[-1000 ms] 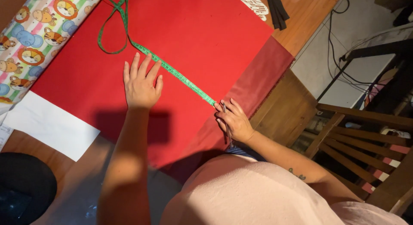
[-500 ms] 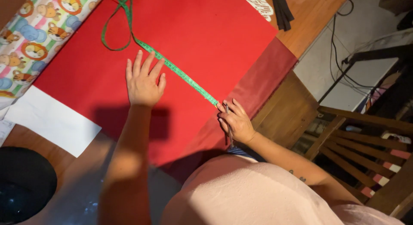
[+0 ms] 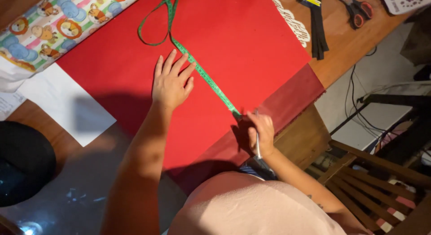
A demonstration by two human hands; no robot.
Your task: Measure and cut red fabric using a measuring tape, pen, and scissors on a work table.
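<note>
My left hand (image 3: pixel 172 82) lies flat with fingers spread mid-frame, pinning the green tape measure (image 3: pixel 204 78) taut across the red sheet (image 3: pixel 242 46). My right hand (image 3: pixel 260 134), lower right, grips a thin pen (image 3: pixel 257 143) at the tape's end.

Red sheet (image 3: pixel 251 51); green tape measure (image 3: pixel 204 75); cartoon-animal striped wrapping roll (image 3: pixel 63 21); white paper (image 3: pixel 67 105).

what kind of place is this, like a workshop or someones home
Probably a home craft or sewing table: a green measuring tape lies stretched across red fabric, with scissors and a printed fabric roll on the wooden tabletop.
</note>
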